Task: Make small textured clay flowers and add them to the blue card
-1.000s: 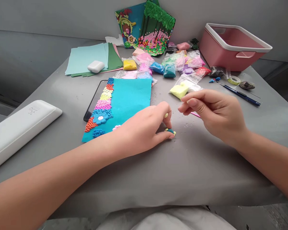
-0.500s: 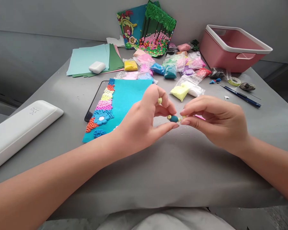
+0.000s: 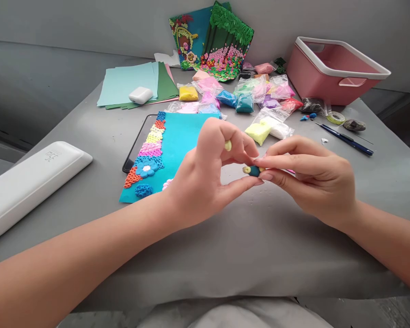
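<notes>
Between the thumb and fingertips of my left hand (image 3: 208, 175) is a small teal clay piece (image 3: 254, 171) with a pale yellow clay bit (image 3: 246, 169) on its left end. A separate yellow clay ball (image 3: 228, 145) sits tucked against the curled fingers of the same hand. My right hand (image 3: 309, 177) is closed in a pinch at the piece's right end, where a yellow bit partly shows and the fingertips hide the rest. Beyond my left forearm lies a turquoise sheet (image 3: 191, 132) decorated with clay beads and a blue clay flower (image 3: 146, 168).
Several bags of coloured clay (image 3: 244, 103) lie behind the hands. At the back right stands a pink bin (image 3: 328, 82). A dark blue pen-like tool (image 3: 345, 139) and a tape roll (image 3: 335, 117) lie at right. At left are a white device (image 3: 37, 187), paper sheets (image 3: 126, 84) and a white case (image 3: 140, 94).
My right fingertips have moved in against the teal piece, bringing a yellow clay bit to its right end. Both hands have shifted slightly right in view.
</notes>
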{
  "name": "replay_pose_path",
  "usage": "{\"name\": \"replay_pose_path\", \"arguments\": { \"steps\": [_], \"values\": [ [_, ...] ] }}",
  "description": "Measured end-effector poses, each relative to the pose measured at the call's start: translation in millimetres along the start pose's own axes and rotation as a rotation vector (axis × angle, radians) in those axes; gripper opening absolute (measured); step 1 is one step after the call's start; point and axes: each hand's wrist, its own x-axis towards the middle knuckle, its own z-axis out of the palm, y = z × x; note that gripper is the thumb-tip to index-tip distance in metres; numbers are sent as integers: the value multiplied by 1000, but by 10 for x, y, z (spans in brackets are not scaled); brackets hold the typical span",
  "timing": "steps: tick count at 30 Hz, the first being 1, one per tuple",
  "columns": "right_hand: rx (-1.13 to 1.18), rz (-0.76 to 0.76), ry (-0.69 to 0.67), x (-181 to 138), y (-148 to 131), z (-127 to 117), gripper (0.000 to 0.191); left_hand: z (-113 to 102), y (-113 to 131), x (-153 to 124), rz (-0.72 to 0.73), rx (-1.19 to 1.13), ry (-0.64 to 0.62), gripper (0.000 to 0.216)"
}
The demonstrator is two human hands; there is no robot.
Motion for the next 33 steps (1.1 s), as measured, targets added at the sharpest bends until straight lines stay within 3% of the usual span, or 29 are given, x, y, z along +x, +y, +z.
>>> {"name": "replay_pose_path", "arguments": {
  "steps": [3, 9, 14, 18, 24, 29, 33],
  "values": [
    [3, -7, 16, 7, -5, -2, 36, 7, 8, 4, -36, -64, -17, 46],
    [30, -5, 94, 23, 7, 4, 46, -10, 147, 44, -542, -315, -179, 38],
    [-86, -122, -17, 47, 80, -79, 52, -22, 180, 71, -751, -589, -242, 45],
    [-236, -243, -77, 64, 137, -149, 40, -40, 175, 96, -808, -656, -289, 55],
    [-459, -429, 35, 81, 169, -172, 26, -62, 180, 112, -831, -623, -324, 58],
    [-210, -259, 80, 74, 138, -116, 25, -70, 164, 110, -835, -594, -265, 57],
    [-163, -181, 63, 64, 94, -99, 29, -89, 131, 125, -864, -532, -248, 59]
  ]
}}
